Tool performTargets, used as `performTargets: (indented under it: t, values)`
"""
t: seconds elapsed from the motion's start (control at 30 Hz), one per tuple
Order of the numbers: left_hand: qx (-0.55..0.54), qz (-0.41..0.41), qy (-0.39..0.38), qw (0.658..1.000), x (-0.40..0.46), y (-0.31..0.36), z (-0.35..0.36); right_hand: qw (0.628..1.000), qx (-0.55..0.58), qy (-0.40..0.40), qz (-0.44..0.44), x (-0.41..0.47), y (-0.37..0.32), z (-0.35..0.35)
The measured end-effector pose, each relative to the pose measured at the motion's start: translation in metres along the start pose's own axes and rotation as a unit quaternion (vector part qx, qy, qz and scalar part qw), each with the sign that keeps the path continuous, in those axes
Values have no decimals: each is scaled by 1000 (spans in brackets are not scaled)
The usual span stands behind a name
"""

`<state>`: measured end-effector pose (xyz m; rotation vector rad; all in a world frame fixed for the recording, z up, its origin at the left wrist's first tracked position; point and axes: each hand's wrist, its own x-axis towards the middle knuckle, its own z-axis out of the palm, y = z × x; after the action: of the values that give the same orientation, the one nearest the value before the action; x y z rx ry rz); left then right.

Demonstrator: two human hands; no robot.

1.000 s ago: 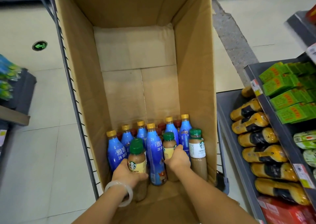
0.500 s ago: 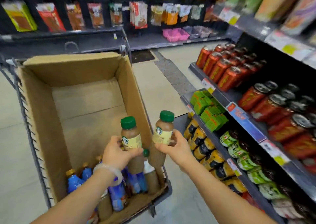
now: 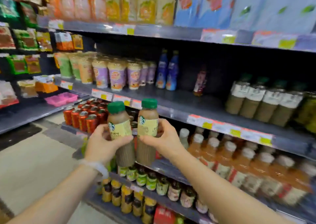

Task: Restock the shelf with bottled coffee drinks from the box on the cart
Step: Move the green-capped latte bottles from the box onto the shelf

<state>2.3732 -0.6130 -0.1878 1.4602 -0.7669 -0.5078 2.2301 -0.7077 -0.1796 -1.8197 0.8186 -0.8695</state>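
Each hand has a coffee bottle in the air in front of the drinks shelf (image 3: 193,102): the left hand (image 3: 104,142) has its fingers curled round the label of the left bottle (image 3: 120,131), and the right hand (image 3: 160,138) is wrapped round the middle of the right bottle (image 3: 147,129). Both are upright and nearly touching. They look full, so I'd guess fairly heavy for their size, stiff, with a smooth label that could slip; gripping mid-body like this seems safest, not by the green caps.
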Motion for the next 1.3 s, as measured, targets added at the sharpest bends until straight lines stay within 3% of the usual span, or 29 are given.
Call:
performTargets:
  t: [0.23, 0.43, 0.8, 1.3]
  values:
    - [1, 51, -130, 990, -40, 54, 156, 987, -43, 154, -5, -54, -2, -173]
    - [-12, 61, -188, 980, -66, 79, 240, 968, -51, 244, 24, -90, 4, -264]
    - [13, 98, -225, 969, -44, 105, 310, 955, -43, 293, 26, -78, 6, -321]
    - [29, 117, -217, 969, 53, 104, 363, 947, -123, 295, -5, 24, 21, -339]
